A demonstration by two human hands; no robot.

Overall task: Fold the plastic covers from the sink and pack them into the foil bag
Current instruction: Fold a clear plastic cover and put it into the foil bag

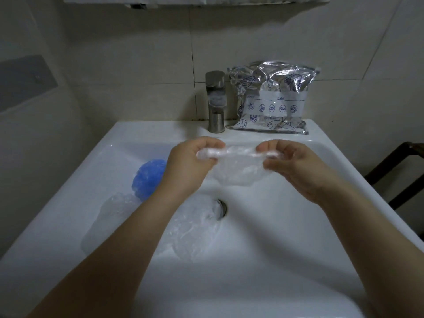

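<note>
Clear crinkled plastic cover (238, 168) hangs stretched over the white ceramic sink (286, 226), its gathered rim pinched by left hand (190, 161) and right hand (291, 164). Risk, as I judge it: the slick film slips from either pinch, or springs open unfolded. Count: three clear covers, one blue cover (148, 177), one silver foil bag (273, 97) beside the steel tap (215, 102).
</note>
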